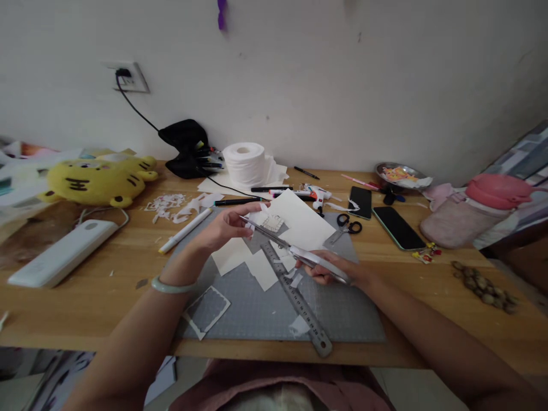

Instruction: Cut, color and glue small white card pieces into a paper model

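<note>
Right hand (338,260) grips scissors (315,258); at its ten o'clock, left hand's (226,225) fingers pinch white paper (258,216).

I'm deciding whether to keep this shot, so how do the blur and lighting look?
Head view: soft, rather dim light on the wall; head view: brown bead strand at right looks smeared; head view: scissors and ruler near the middle look clearer.

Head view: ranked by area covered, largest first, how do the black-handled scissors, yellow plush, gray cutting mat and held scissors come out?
1. Gray cutting mat
2. Yellow plush
3. Held scissors
4. Black-handled scissors
</note>
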`<action>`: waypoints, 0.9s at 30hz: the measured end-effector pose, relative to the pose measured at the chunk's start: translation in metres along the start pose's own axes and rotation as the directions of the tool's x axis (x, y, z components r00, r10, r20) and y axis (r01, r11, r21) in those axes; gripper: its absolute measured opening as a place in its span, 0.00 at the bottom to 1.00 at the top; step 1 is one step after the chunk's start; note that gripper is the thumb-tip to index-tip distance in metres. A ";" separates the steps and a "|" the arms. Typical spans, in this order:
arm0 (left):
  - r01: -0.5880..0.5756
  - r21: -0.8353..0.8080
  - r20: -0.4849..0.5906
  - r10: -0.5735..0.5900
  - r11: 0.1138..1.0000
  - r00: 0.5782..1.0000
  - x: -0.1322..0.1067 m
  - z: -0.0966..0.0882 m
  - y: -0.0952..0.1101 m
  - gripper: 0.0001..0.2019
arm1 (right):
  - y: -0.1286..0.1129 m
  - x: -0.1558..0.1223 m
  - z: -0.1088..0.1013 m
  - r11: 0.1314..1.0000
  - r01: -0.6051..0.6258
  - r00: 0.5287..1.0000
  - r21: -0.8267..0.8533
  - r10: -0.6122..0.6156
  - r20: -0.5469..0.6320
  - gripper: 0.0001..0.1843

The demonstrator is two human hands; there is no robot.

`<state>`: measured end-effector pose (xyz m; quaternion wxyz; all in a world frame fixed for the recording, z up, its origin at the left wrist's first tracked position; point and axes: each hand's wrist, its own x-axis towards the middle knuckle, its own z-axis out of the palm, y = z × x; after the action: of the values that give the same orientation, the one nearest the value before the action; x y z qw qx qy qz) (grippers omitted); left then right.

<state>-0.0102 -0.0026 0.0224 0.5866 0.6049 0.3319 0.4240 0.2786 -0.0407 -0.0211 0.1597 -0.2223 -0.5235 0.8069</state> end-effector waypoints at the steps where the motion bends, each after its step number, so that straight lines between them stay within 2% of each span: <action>1: 0.000 -0.001 0.004 0.000 1.000 1.000 0.000 0.000 0.000 0.27 | 0.000 0.000 0.000 1.000 -0.004 1.000 -0.003 0.004 -0.005 0.18; 5: -0.015 -0.027 -0.029 0.014 1.000 0.999 0.002 0.001 -0.002 0.27 | -0.001 -0.001 0.001 1.000 0.010 1.000 -0.004 -0.010 -0.010 0.19; 10: -0.048 -0.051 -0.207 0.036 0.998 0.978 0.008 0.002 -0.009 0.28 | -0.004 -0.003 0.006 0.999 0.019 0.995 -0.036 -0.023 -0.098 0.21; 12: -0.071 -0.033 -0.299 0.058 0.997 0.952 0.010 0.000 -0.012 0.26 | -0.006 -0.003 0.008 1.000 0.011 0.993 -0.018 -0.013 -0.118 0.22; 17: -0.161 0.090 -0.488 0.184 0.983 0.853 0.015 -0.003 -0.019 0.19 | -0.008 -0.004 0.011 1.000 0.013 0.993 0.014 -0.011 -0.117 0.23; 21: -0.154 0.116 -0.537 0.192 0.981 0.821 0.016 0.000 -0.018 0.22 | -0.007 -0.003 0.010 0.999 0.015 0.993 0.040 -0.010 -0.120 0.21; 24: -0.189 0.148 -0.561 0.240 0.971 0.793 0.017 0.002 -0.016 0.23 | -0.005 -0.002 0.010 1.000 0.014 0.992 0.023 -0.011 -0.127 0.21; 27: -0.198 0.166 -0.565 0.258 0.966 0.784 0.017 0.003 -0.016 0.23 | -0.004 -0.002 0.009 1.000 0.018 0.992 0.009 -0.017 -0.126 0.21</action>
<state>0.0012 0.0127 0.0089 0.3709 0.5095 0.4400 0.6397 0.2755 -0.0473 -0.0141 0.2005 -0.2676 -0.5103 0.7923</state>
